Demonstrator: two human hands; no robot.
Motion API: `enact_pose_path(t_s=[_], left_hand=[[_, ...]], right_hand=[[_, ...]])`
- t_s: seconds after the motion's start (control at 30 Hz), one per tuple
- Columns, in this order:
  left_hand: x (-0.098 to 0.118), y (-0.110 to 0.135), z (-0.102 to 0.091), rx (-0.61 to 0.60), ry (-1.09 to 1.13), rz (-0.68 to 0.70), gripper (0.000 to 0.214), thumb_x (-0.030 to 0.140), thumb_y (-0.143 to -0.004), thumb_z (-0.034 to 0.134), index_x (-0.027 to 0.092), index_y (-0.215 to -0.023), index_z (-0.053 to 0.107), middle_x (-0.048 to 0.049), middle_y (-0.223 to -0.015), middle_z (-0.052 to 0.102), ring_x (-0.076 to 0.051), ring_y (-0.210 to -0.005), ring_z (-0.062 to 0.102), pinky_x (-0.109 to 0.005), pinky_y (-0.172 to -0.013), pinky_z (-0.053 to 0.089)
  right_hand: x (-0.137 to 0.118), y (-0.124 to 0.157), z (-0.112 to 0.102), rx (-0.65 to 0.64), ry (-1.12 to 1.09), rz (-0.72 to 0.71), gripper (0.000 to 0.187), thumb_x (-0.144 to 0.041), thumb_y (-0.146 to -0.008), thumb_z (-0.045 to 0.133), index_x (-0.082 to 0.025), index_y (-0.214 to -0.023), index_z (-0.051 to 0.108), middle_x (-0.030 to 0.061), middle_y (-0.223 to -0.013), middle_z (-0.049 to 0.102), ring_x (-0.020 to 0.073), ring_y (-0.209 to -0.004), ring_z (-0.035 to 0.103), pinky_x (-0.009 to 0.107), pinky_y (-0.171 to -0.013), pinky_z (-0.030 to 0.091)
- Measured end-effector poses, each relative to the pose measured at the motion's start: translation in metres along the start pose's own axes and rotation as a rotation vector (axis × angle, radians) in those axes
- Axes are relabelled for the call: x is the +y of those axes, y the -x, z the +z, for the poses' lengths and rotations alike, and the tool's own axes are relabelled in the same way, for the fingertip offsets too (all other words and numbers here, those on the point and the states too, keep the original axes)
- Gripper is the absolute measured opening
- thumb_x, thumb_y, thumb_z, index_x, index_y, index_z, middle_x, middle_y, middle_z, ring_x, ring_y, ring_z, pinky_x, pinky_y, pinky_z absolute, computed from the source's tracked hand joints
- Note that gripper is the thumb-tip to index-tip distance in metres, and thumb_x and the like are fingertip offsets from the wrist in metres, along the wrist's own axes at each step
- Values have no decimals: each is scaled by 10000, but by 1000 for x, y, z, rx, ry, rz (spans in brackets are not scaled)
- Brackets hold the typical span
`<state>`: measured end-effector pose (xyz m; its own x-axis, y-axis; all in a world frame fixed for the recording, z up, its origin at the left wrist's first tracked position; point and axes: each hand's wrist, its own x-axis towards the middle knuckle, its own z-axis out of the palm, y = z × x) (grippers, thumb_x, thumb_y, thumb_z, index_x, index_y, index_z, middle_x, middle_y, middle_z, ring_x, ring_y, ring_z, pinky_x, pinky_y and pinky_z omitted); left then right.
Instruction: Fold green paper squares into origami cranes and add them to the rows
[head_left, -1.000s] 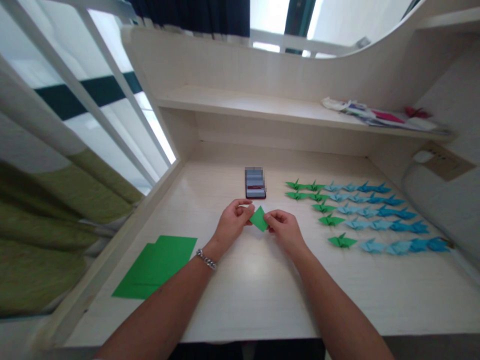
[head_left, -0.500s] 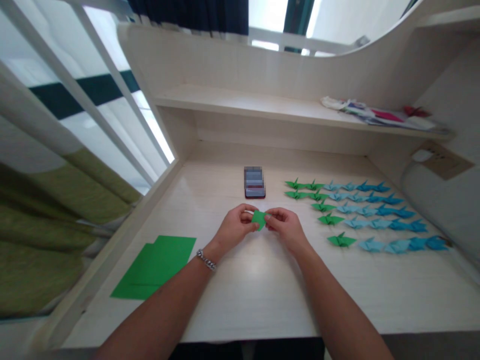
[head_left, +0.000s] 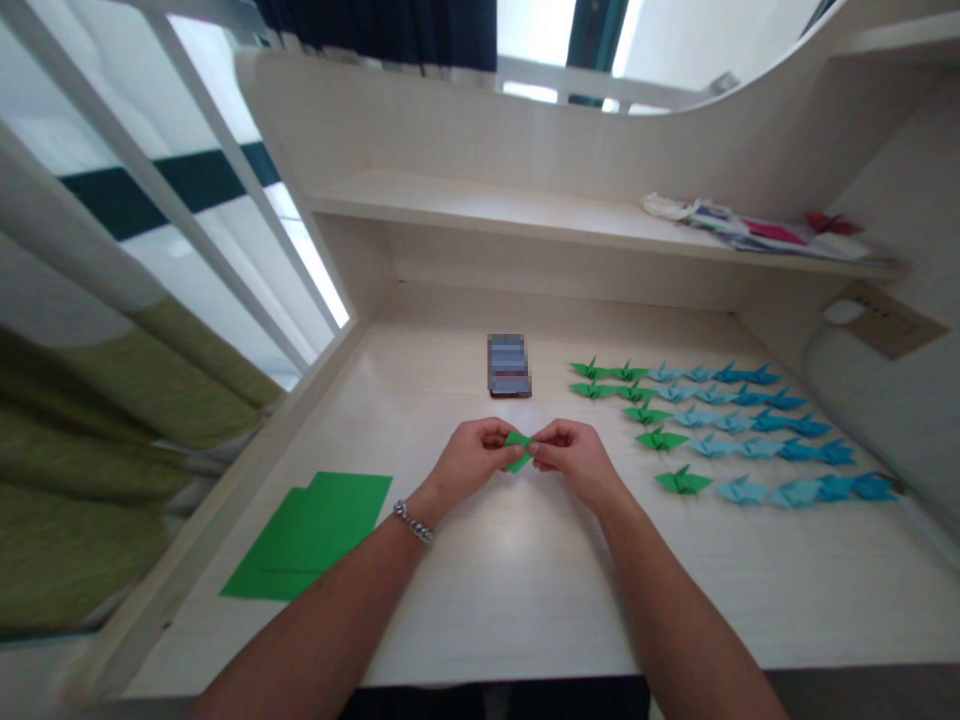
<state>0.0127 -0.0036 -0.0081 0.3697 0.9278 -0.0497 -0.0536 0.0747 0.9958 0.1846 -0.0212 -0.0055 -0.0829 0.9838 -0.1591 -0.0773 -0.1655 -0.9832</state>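
Note:
A small folded piece of green paper (head_left: pixel 517 452) is held up above the desk, between my two hands. My left hand (head_left: pixel 480 450) pinches its left side, thumb in front. At its right edge, my right hand (head_left: pixel 568 452) grips it between thumb and fingertips. Parts of the paper are hidden behind the fingers. To the left on the desk lie flat green paper sheets (head_left: pixel 322 520), overlapping, with my left forearm over their corner. Right of my hands stand rows of folded paper cranes, green ones (head_left: pixel 660 438) at the left, then light blue (head_left: pixel 742 490) and darker blue (head_left: pixel 836 488).
A phone (head_left: pixel 508 365) lies on the desk (head_left: pixel 487 600) just beyond my hands. Above the back runs a shelf (head_left: pixel 480 215) with papers and bags (head_left: pixel 750 228) at its right. A plug sits in the wall socket (head_left: pixel 885 318). A curtain (head_left: pixel 112 450) hangs at the left.
Both hands have dropped slightly toward me. The green paper has turned and shows a narrower shape, with the fingers of both hands closer together.

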Motion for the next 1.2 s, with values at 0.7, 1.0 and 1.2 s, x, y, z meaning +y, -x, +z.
enact_pose_path(t_s=[0.7, 1.0, 1.2], left_hand=[[6, 2, 2, 58, 36, 115, 64, 164, -642, 736, 126, -666, 691, -22, -644, 665, -101, -600, 588, -220, -606, 473], [7, 4, 0, 11, -105, 179, 32, 153, -689, 682, 138, -680, 708, -30, -649, 673, -108, -606, 587, -222, -608, 472], [8, 5, 0, 5, -117, 194, 42, 173, -687, 694, 137, -683, 715, -38, -660, 680, -112, -614, 589, -224, -614, 478]], right_hand=[[-7, 3, 4, 38, -221, 27, 217, -192, -542, 761, -153, -739, 677, 14, -605, 673, 134, -545, 627, 262, -567, 519], [-7, 2, 2, 24, -239, 23, 243, -195, -529, 770, -144, -745, 672, 33, -640, 687, 152, -570, 641, 291, -593, 535], [-6, 2, 3, 41, -226, 11, 196, -175, -541, 748, -146, -716, 666, 25, -618, 679, 148, -569, 636, 291, -603, 533]])
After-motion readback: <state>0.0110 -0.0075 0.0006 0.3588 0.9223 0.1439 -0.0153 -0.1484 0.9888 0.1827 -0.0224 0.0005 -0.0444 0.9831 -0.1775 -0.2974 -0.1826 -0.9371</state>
